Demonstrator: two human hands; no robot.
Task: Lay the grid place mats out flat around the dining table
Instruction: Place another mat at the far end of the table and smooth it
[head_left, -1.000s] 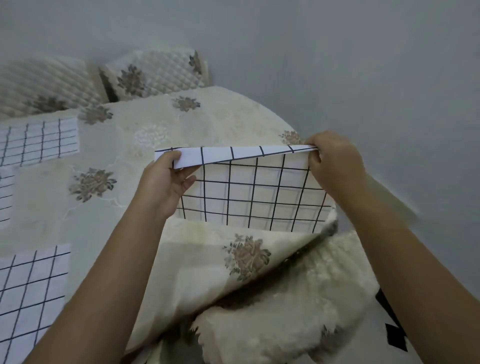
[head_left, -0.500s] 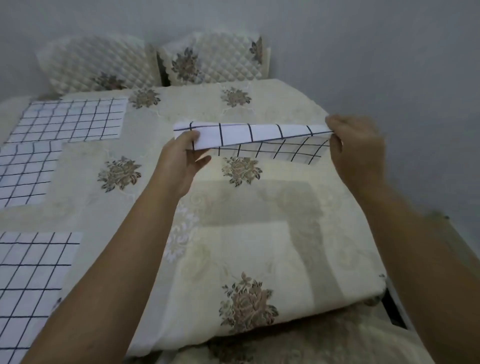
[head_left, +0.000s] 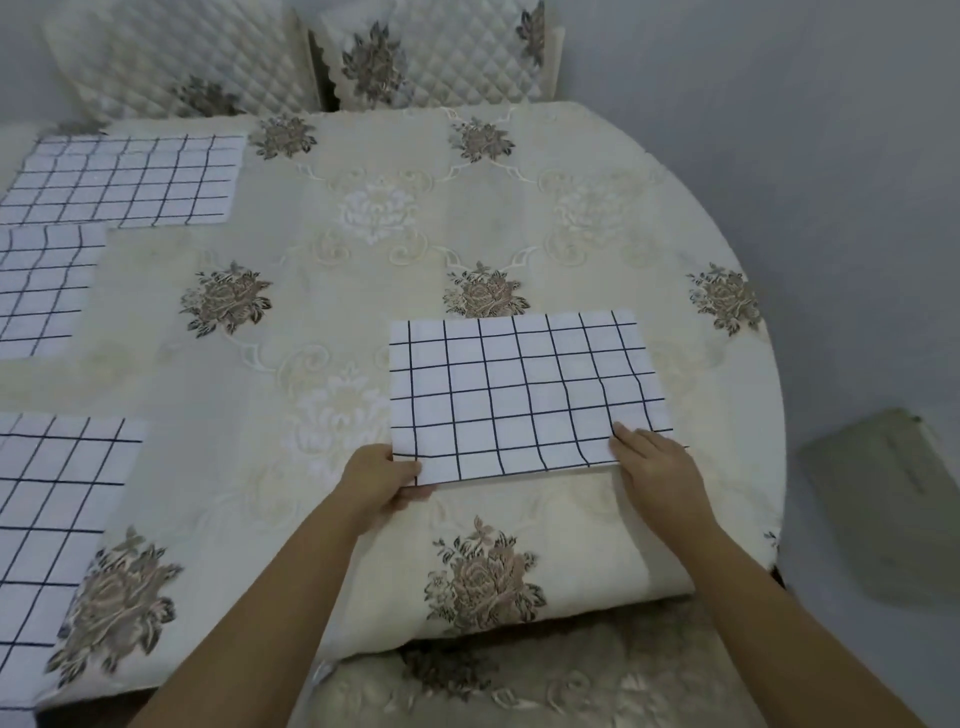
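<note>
at the l. edge, three white fabric mats w/ black grid lines lay flat: near laid mat (head_left: 52, 519), mid laid mat (head_left: 41, 291), far laid mat (head_left: 124, 182), all on the cream floral-embroidered tablecloth (head_left: 363, 260). left hand (head_left: 379, 483) pinched the near-left corner of the white rectangular grid place mat (head_left: 524, 395), which lay on the table's right half, long axis l-r, approx. parallel to the front edge. right hand (head_left: 660, 478) lay over the near-right corner, fingers fairly straight; thumb hidden, so grip unconfirmed. judged: light, thin, floppy, creases easily; hold both near corners, keep taut.
</note>
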